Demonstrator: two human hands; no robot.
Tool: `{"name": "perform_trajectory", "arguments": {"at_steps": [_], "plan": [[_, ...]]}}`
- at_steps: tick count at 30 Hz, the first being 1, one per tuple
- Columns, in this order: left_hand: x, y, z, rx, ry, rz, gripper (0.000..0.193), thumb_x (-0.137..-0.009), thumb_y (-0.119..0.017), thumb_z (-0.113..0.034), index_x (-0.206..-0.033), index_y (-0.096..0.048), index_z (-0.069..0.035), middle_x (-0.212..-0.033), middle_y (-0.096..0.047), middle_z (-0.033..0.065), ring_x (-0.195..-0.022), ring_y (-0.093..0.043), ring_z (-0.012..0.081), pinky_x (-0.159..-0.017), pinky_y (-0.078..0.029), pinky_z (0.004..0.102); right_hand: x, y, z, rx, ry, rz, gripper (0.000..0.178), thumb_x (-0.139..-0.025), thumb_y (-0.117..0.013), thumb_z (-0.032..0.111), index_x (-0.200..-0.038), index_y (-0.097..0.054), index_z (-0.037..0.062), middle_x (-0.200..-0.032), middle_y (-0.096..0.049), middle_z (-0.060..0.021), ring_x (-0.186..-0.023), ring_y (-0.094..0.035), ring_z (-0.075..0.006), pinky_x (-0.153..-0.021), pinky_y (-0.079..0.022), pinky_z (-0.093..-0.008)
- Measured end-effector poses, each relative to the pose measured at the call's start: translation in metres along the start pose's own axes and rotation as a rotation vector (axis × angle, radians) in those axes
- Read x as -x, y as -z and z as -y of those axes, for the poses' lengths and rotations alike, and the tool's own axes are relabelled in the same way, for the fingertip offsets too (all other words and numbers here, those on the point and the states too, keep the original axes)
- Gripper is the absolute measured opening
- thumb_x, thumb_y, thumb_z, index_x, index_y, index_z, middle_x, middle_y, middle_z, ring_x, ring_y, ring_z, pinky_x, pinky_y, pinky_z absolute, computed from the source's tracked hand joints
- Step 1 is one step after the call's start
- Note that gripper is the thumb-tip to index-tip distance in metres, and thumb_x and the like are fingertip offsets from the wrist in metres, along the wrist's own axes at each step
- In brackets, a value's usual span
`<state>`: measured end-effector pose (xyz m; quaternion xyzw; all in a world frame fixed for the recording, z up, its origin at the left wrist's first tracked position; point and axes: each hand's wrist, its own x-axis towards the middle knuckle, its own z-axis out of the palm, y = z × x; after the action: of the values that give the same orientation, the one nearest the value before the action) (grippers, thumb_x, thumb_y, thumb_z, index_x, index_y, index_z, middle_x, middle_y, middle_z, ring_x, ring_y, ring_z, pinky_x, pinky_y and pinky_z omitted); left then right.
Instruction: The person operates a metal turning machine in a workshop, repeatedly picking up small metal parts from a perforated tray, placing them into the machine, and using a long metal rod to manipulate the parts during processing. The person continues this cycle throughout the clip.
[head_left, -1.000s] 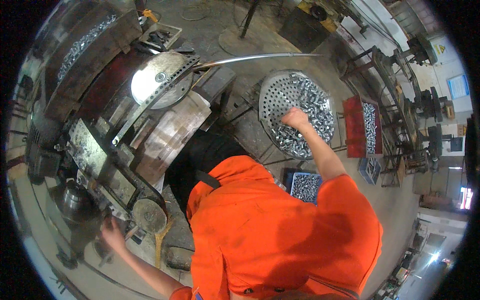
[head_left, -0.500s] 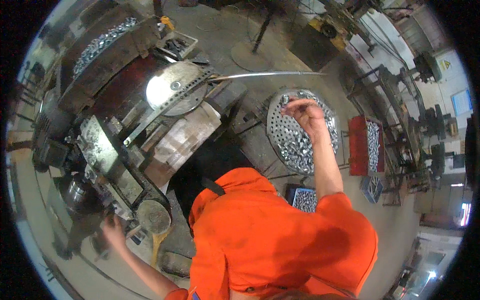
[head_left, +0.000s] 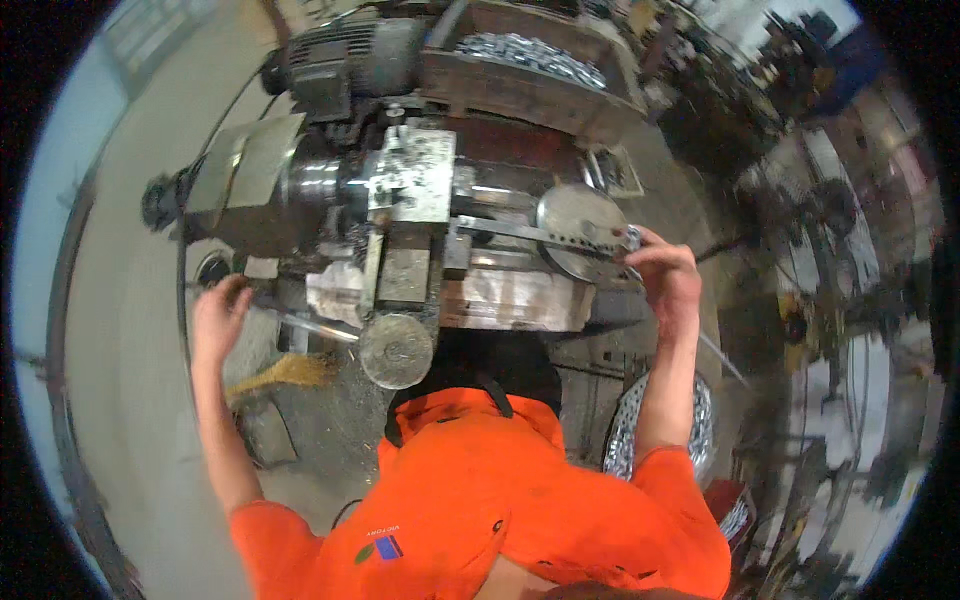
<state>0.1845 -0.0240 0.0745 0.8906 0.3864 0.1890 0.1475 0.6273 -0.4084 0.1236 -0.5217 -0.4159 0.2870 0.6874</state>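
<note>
My right hand (head_left: 668, 280) is closed on small shiny metal parts (head_left: 632, 240) and holds them at the rim of a round steel disc (head_left: 580, 232) on the machine. A flat steel bar (head_left: 500, 230) runs leftward from the disc. My left hand (head_left: 220, 315) grips the end of a thin metal lever (head_left: 310, 325) at the machine's left side. A round knob (head_left: 396, 350) sits just in front of my orange shirt (head_left: 480, 500).
The heavy grey machine (head_left: 400, 180) fills the middle, with a motor (head_left: 340, 55) and a wooden box of metal parts (head_left: 530, 55) behind it. A round perforated tray of parts (head_left: 625, 440) lies under my right arm. A red crate (head_left: 735, 505) stands beside it.
My right hand has left the perforated tray and come up to the steel disc with parts in it. The view has swung toward the machine. My left hand stays at the lever.
</note>
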Motion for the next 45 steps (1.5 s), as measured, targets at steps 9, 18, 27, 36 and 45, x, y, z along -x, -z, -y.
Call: {"name": "perform_trajectory", "arguments": {"at_steps": [9,18,27,36,45], "plan": [[0.129,0.092,0.080,-0.401,0.358,-0.036,0.033,-0.078,-0.063,-0.022,-0.104,-0.062,-0.002,-0.065,-0.060,0.0154,-0.061,-0.059,0.0289,-0.059,-0.046,0.0375,-0.160,-0.180,-0.031,0.717,0.335,0.459,0.027,-0.055,-0.056,0.008,-0.077,-0.070,0.0014,-0.110,-0.061,-0.0183,-0.095,-0.060,-0.0291,-0.083,-0.046,-0.0336],[0.169,0.028,0.084,-0.193,0.678,-0.050,0.030,-0.077,-0.065,-0.022,-0.088,-0.055,0.004,-0.070,-0.059,0.0222,-0.067,-0.059,0.0370,-0.060,-0.045,0.0423,-0.221,-0.266,-0.104,1.292,0.179,0.562,0.019,-0.054,-0.055,0.013,-0.065,-0.065,0.0005,-0.075,-0.062,-0.0237,-0.074,-0.062,-0.0380,-0.069,-0.051,-0.0398],[0.168,0.017,0.102,-0.419,0.714,-0.071,0.030,-0.078,-0.062,-0.028,-0.083,-0.056,0.001,-0.074,-0.060,0.0219,-0.072,-0.059,0.0394,-0.065,-0.046,0.0487,-0.241,-0.271,-0.121,0.775,0.064,0.417,0.016,-0.060,-0.059,0.015,-0.059,-0.059,-0.0008,-0.060,-0.055,-0.0215,-0.056,-0.059,-0.0351,-0.056,-0.048,-0.0366],[0.173,0.085,0.268,-0.878,0.572,-0.035,0.018,-0.074,-0.060,-0.015,-0.089,-0.058,-0.005,-0.068,-0.061,0.0157,-0.064,-0.061,0.0313,-0.056,-0.048,0.0404,-0.253,-0.271,-0.129,0.526,-0.229,0.406,0.021,-0.063,-0.060,0.016,-0.056,-0.056,-0.0033,-0.052,-0.055,-0.0085,-0.051,-0.052,-0.0116,-0.051,-0.042,-0.0291],[0.131,0.092,0.282,-0.851,0.714,-0.050,0.021,-0.074,-0.058,-0.012,-0.094,-0.057,-0.004,-0.077,-0.063,0.0178,-0.076,-0.062,0.0350,-0.068,-0.050,0.0440,-0.227,-0.248,-0.073,0.738,0.046,0.354,0.022,-0.061,-0.059,0.018,-0.071,-0.066,0.0000,-0.074,-0.063,-0.0149,-0.072,-0.061,-0.0220,-0.067,-0.047,-0.0311]]}}
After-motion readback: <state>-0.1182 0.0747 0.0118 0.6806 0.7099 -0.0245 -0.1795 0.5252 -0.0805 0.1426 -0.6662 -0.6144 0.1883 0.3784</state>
